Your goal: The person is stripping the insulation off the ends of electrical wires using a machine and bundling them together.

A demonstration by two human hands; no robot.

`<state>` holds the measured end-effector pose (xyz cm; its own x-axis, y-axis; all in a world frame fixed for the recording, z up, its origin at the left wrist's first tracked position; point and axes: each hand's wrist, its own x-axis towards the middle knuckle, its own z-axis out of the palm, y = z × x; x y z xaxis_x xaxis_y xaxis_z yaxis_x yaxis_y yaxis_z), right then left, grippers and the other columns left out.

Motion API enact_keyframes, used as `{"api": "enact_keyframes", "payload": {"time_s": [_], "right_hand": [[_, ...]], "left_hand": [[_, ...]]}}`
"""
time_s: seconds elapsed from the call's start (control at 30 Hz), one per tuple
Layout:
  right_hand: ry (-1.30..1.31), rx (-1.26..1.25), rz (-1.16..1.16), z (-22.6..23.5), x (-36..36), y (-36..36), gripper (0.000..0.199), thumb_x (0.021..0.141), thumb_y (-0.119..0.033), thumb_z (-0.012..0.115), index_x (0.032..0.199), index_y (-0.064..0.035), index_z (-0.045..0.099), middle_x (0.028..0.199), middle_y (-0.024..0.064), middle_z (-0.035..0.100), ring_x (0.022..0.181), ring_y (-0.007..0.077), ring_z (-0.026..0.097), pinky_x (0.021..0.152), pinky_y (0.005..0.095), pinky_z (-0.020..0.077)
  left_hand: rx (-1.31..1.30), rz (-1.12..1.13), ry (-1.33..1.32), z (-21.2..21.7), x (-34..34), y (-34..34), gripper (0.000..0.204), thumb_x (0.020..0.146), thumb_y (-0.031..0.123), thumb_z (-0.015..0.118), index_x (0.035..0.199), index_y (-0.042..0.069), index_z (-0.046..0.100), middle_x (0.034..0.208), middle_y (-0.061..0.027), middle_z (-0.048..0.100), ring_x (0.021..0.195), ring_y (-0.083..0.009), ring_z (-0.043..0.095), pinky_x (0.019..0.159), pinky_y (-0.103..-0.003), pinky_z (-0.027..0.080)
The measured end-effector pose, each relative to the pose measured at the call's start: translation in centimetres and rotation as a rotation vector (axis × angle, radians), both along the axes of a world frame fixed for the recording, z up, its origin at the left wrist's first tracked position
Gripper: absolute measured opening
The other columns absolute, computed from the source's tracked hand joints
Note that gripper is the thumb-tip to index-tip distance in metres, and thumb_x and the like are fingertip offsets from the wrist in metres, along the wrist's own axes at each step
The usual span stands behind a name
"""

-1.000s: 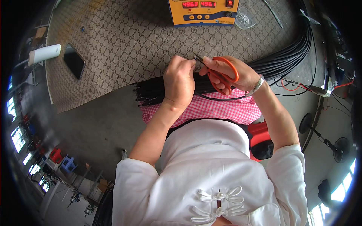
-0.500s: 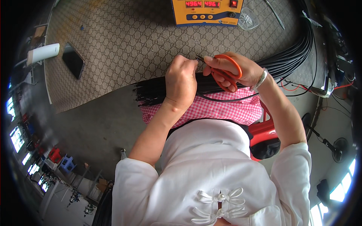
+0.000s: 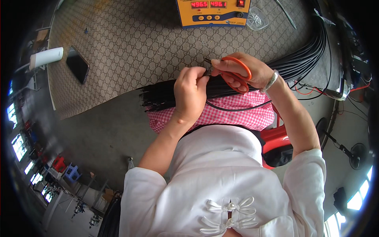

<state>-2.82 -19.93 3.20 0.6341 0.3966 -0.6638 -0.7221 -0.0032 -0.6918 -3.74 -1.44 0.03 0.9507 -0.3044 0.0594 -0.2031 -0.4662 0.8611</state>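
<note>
My right hand [image 3: 241, 73] is closed round a pair of scissors [image 3: 239, 63] with orange handles, its dark blade tips pointing left. My left hand [image 3: 190, 93] is closed in a pinch close to those tips. It grips a black cable [image 3: 237, 110], which runs out from under the hand and curves off to the right. The cable's end shows only as a small dark bit between the two hands. Beneath both hands, a thick bundle of black cables [image 3: 166, 91] lies along the table's near edge and over a pink checked cloth [image 3: 229, 112] on my lap.
A yellow-orange box with red digital displays [image 3: 215, 21] stands at the far side of the patterned table cover [image 3: 130, 47]. Beside it are a clear dish [image 3: 257, 19] and a thin metal tool [image 3: 286, 14]. A phone [image 3: 77, 66] and a white cylindrical object [image 3: 46, 58] lie at the left.
My left hand has rolled and its thumb now shows, lowered slightly. The scissors and right hand have shifted a little left. The view has moved slightly.
</note>
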Motion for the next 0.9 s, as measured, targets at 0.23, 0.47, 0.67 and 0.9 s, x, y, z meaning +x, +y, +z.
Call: {"api": "enact_keyframes", "payload": {"time_s": [0.23,0.47,0.67,0.9], "right_hand": [[-0.596,-0.587,-0.083,0.5,-1.9,-1.0,0.034,0.082,-0.031,0.062,0.09,0.0006,0.054,0.051,0.0008,0.046,0.047,0.0104,0.049,0.043,0.024,0.0388],[-1.122,-1.281,0.111,-0.8,-1.5,-3.0,0.026,0.073,-0.012,0.062,0.095,-0.0016,0.054,0.084,0.0138,0.056,0.077,0.0302,0.056,0.068,0.0378,0.0464],[-1.228,-1.063,-0.09,0.3,-2.5,-2.5,0.02,0.072,-0.01,0.063,0.089,-0.0006,0.058,0.078,0.0127,0.056,0.073,0.0279,0.056,0.067,0.0351,0.0468],[-0.543,0.191,-0.355,1.0,-6.5,2.1,0.021,0.081,-0.011,0.064,0.094,0.0013,0.053,0.083,0.0035,0.06,0.075,0.0081,0.057,0.068,0.0235,0.0485]], "left_hand": [[-0.691,0.078,0.843,3.1,0.8,0.8,0.033,0.076,-0.004,0.063,0.107,0.0,0.053,0.081,-0.004,0.058,0.07,-0.0107,0.057,0.064,-0.023,0.049],[-0.625,-0.007,0.548,4.8,-0.2,-0.4,0.04,0.076,-0.004,0.064,0.114,0.001,0.054,0.078,-0.0046,0.06,0.069,-0.0093,0.056,0.065,-0.022,0.048],[-0.596,0.016,0.407,5.3,-1.0,-0.7,0.038,0.077,-0.004,0.062,0.115,0.001,0.053,0.079,-0.0054,0.06,0.07,-0.0101,0.056,0.066,-0.022,0.048],[-0.604,0.008,0.28,5.8,-1.4,-2.0,0.032,0.079,-0.004,0.06,0.111,0.0,0.055,0.083,-0.0055,0.06,0.074,-0.01,0.056,0.069,-0.023,0.047]]}}
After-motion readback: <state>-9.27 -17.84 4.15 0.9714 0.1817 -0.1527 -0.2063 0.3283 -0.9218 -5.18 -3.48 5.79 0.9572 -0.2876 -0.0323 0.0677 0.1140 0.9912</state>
